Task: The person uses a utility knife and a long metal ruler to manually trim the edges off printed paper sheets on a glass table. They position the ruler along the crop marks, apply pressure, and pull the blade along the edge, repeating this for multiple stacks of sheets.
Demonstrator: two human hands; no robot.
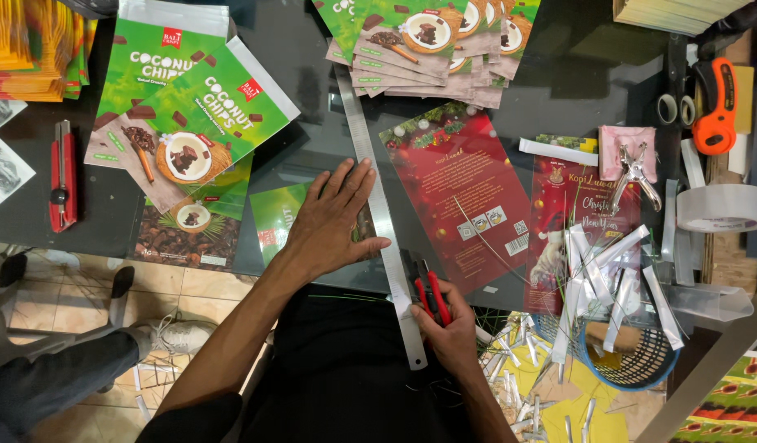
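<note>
Steel ruler point(377, 197) pinned under flat, spread left-hand fingers point(346, 184); right-hand fingers point(444, 324) grip red cutter point(430, 297) beside its edge.

Head-worn view — straight down, close

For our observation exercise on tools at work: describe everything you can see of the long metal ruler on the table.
The metal ruler is a long, narrow, flat strip, silvery grey like steel. It lies flat on the dark glass table, running from near the stacked green packets down toward the person. The left hand presses flat against its left edge. The right hand, holding a red cutter, sits at its right edge near the lower end. A red printed sheet lies beside it.
</note>
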